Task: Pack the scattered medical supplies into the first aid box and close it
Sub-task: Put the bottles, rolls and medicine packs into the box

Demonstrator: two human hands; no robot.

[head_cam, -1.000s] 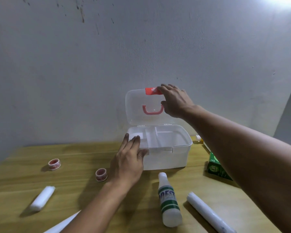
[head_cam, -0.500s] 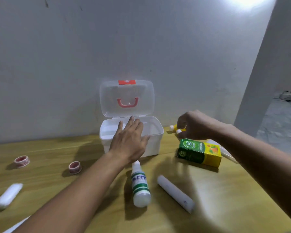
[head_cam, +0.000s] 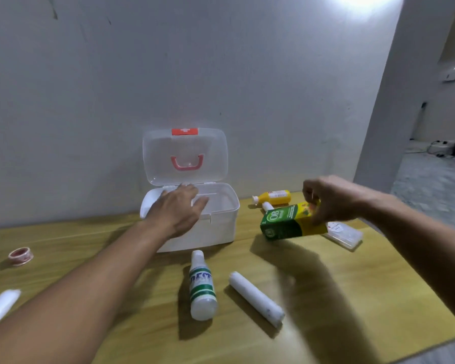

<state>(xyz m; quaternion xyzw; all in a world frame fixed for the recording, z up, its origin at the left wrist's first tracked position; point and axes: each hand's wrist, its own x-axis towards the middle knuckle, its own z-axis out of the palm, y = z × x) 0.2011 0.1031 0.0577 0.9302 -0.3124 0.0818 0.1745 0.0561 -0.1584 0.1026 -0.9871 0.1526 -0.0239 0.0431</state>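
The white first aid box (head_cam: pixel 216 227) stands open against the wall, its clear lid (head_cam: pixel 185 155) upright with a red handle. My left hand (head_cam: pixel 177 210) lies flat on the box's front rim, fingers apart. My right hand (head_cam: pixel 331 199) grips the far end of a green and yellow carton (head_cam: pixel 286 224), lifted slightly to the right of the box. On the table lie a white bottle with green stripes (head_cam: pixel 201 286), a white gauze roll (head_cam: pixel 255 298), a yellow bottle (head_cam: pixel 273 197), a clear flat case (head_cam: pixel 346 235), a red tape roll (head_cam: pixel 20 256) and another white roll (head_cam: pixel 0 306).
The wooden table (head_cam: pixel 339 298) meets a grey wall behind the box. Its right edge runs diagonally at the lower right, beside a doorway onto a grey floor.
My right hand has gone from beside the yellow bottle to the green carton and taken hold of it. The camera has turned slightly, and my left hand stays on the box.
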